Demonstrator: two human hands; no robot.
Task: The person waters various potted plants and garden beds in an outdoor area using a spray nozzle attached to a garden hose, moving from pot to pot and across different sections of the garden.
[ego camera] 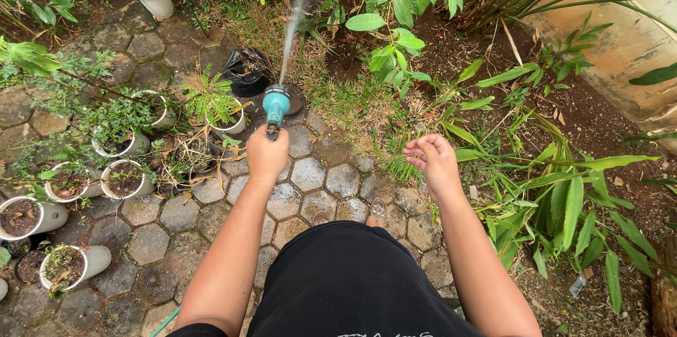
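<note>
- The left hand [266, 154] is closed in a fist around the grip of a teal hose nozzle [276, 105], held out in front of the body.
- A stream of water [295, 20] leaves the nozzle and runs up and away toward the plants at the top of the view.
- The right hand [434, 158] holds nothing; it hangs half open, fingers loosely curled, palm turned up, well apart from the nozzle, over the edge of the paving.
- A green hose [165, 322] shows at the bottom edge beside the left arm.
- Hexagonal paving stones [308, 173] lie under the hands, wet in places.
- White pots [127, 180] with small plants stand on the stones to the left; a black pot [247, 72] sits just beyond the nozzle.
- Leafy green plants [564, 196] grow from bare soil to the right.
</note>
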